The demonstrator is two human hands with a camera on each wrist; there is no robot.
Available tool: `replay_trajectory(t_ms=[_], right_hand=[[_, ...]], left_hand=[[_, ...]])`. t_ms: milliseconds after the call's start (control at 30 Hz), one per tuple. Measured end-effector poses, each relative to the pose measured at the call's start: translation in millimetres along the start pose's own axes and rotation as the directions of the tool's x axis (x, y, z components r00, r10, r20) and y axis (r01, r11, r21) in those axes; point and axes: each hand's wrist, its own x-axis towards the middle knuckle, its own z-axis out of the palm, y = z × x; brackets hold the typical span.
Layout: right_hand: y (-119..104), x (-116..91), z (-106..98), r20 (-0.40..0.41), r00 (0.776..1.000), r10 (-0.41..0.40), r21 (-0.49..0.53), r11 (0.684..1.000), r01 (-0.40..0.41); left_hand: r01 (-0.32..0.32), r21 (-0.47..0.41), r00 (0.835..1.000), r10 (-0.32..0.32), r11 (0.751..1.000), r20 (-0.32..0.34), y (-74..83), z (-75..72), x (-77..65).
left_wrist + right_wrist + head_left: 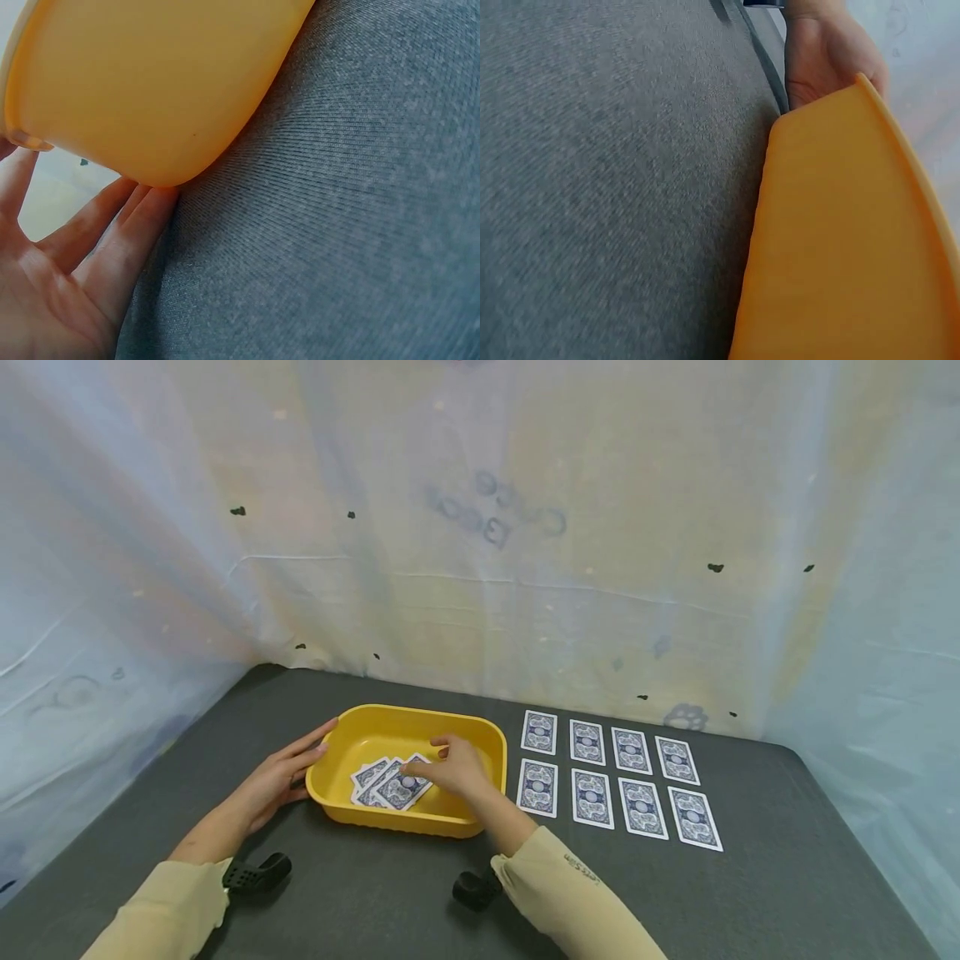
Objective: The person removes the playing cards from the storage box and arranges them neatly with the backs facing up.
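Note:
A yellow plastic tray [405, 828] stands at the middle left in the head view, with several blue-backed playing cards [402, 787] in a loose overlapping pile inside. My left hand [279, 781] is at its left end. In the left wrist view, the straight fingers of the left hand [67, 277] touch the outer wall of the tray [172, 82]. My right hand [459, 767] reaches in over the near rim, its fingers spread and slightly bent, a fingertip at the top card's edge. Whether that fingertip touches the card is unclear. The right wrist view shows the tray's outer side [847, 225] and the left hand [829, 60].
Right of the tray, several face-down cards [592, 797] lie in two rows on the dark grey table [795, 860]. Pale plastic sheeting [615, 527] hangs behind the table and along both sides. Black wrist straps [258, 872] sit at both cuffs.

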Motion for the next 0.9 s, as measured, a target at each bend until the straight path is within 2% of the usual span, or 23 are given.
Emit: replay_trajectory(t_ms=[267, 433, 633, 900], right_hand=[[-5, -3, 10, -0.004, 0.998, 0.069, -0.058, 0.996, -0.069], [-4, -4, 13, -0.029, 0.998, 0.050, -0.134, 0.990, -0.053], [-1, -5, 16, -0.058, 0.998, 0.009, -0.284, 0.958, -0.026], [-2, -5, 18, -0.058, 0.998, 0.004, -0.363, 0.931, -0.024]], left_hand=[[0.005, -0.005, 1.000, -0.005, 1.000, 0.002, -0.7, -0.4, 0.7], [-0.002, 0.005, 1.000, 0.002, 1.000, 0.003, -1.8, -0.5, 1.4], [-0.007, -0.003, 1.000, 0.007, 1.000, 0.013, -1.1, -0.6, 0.9], [0.002, -0.004, 1.000, -0.002, 1.000, 0.006, -1.6, -0.9, 1.4]])
